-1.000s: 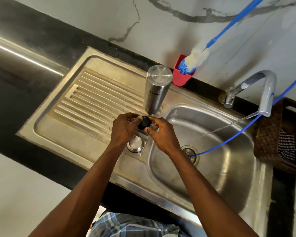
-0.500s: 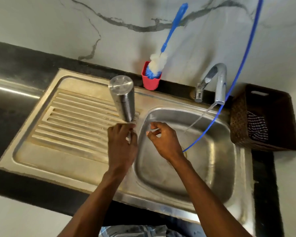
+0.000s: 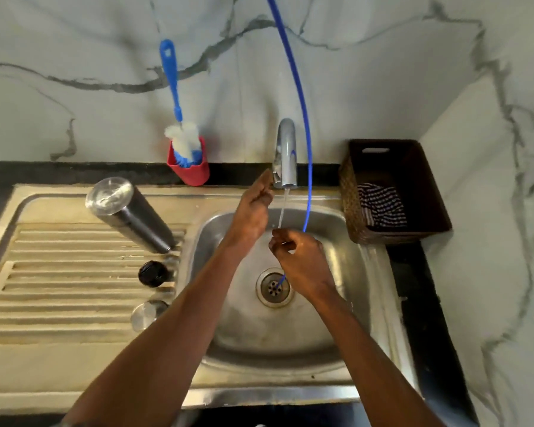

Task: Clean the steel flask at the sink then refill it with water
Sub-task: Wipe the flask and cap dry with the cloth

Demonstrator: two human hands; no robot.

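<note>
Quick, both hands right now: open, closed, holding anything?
Left hand: at the tap, fingers loosely curled, grip on it unclear.
Right hand: pinching something small under the water stream; what it is can't be told.

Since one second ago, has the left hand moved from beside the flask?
Yes. The left hand has left the drainboard near the flask and gone right and back, over the basin, up to the tap.

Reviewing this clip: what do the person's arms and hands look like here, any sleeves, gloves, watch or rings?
Both forearms are bare right down to the frame's lower edge, with no sleeves in view. The left hand and right hand wear no gloves, and no watch, bracelet or ring shows.
</note>
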